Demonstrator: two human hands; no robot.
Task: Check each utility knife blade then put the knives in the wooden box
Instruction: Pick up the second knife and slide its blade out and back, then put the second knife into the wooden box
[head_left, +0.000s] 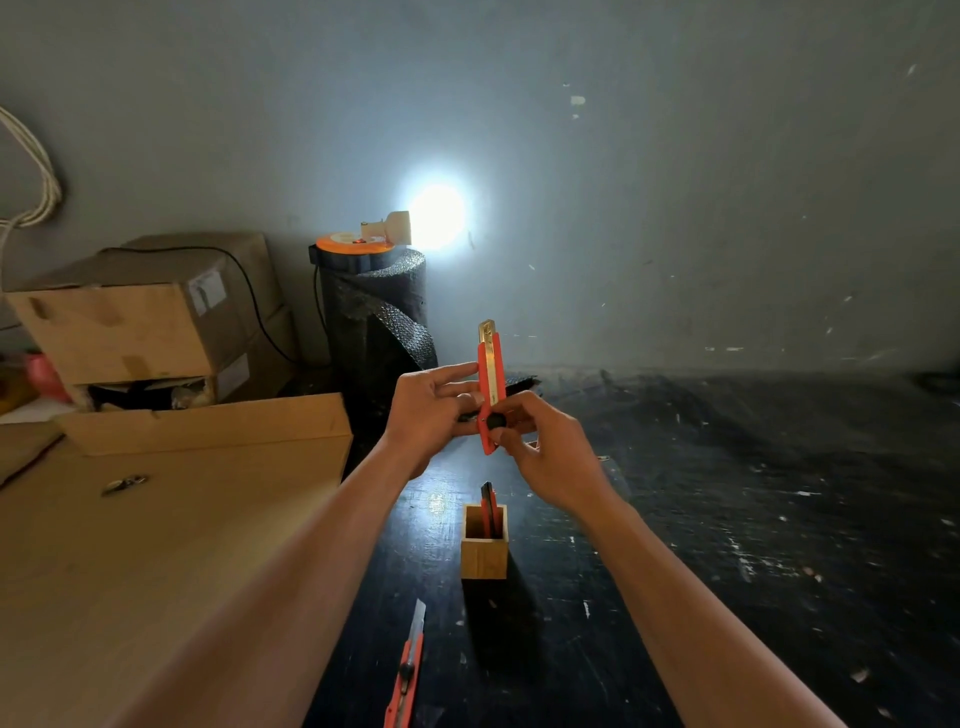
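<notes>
I hold an orange utility knife (490, 374) upright in front of me, its short gold-toned blade tip sticking out at the top. My left hand (431, 410) grips its body from the left. My right hand (540, 447) holds its lower end, fingers by the black slider knob. Below stands a small open wooden box (484, 556) on the dark table, with one knife (488, 506) standing in it. Another orange knife (408, 670) lies on the table near the bottom edge, blade extended.
A tan board (156, 545) covers the left side, with cardboard boxes (145, 322) stacked behind it. A black bubble-wrap roll (379, 322) topped by a bright lamp (395, 228) stands at the back wall. The dark tabletop (753, 493) stretches to the right.
</notes>
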